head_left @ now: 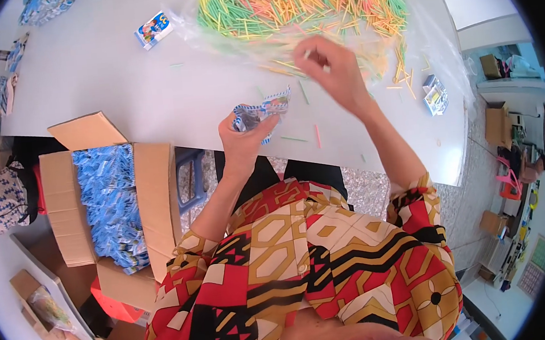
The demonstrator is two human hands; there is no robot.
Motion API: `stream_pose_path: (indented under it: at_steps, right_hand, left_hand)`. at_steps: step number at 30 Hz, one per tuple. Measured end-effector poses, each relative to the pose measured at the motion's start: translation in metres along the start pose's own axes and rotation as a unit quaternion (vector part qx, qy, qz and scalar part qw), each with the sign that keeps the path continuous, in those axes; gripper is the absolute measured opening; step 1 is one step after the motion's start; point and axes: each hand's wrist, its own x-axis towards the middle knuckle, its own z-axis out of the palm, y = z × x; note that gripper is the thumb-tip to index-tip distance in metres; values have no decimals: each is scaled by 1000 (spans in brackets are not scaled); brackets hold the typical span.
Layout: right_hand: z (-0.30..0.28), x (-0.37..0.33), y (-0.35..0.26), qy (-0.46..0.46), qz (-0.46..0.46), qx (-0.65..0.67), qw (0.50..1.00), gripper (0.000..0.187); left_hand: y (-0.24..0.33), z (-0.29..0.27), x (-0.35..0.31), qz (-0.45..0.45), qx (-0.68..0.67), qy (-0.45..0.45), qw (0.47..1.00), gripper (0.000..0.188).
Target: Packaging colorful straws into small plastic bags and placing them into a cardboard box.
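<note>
My left hand point(242, 142) grips a small blue-and-white printed packet point(256, 116) near the front edge of the table, its crinkled mouth facing up. Above the table, to the right of it, is my right hand point(335, 74), slightly blurred, with fingers curled in toward the thumb. Whether anything sits between those fingertips is hidden. Just beyond it lies a big heap of thin coloured sticks point(297, 3), green, orange, yellow and pink, on a clear plastic sheet point(189, 35). A few loose sticks point(294, 139) lie around the packet.
A small printed box point(154, 30) lies at the far left of the heap, another small box point(435, 95) to the right. Left of me, an open carton point(158, 206) holds many blue packets point(110, 203). A blue stool point(190, 177) stands beside it. Another person point(2, 193) is at the left.
</note>
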Motion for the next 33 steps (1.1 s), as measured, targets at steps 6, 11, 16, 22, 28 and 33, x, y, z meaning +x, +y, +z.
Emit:
stream_pose_path:
  at_steps: [6, 11, 16, 22, 28, 33]
  right_hand:
    - [7, 80, 80, -14, -20, -130, 991, 18]
    - [25, 114, 96, -85, -7, -463, 882, 46]
    - [40, 121, 76, -150, 40, -504, 850, 54]
    - [39, 132, 93, -204, 67, -469, 857, 34]
    - [35, 145, 107, -226, 2, -448, 865, 22]
    - [36, 141, 132, -193, -84, -446, 870, 25]
  left_hand:
    - [6, -5, -4, -7, -20, 23, 1000, 14]
    - [5, -7, -5, -10, -21, 24, 999, 14]
    - [8, -4, -6, -19, -33, 21, 999, 13]
    - [6, -1, -8, -26, -26, 8, 999, 12]
    - [6, 0, -9, -18, -23, 4, 1000, 12]
    - [9, 7, -10, -27, -22, -7, 999, 11]
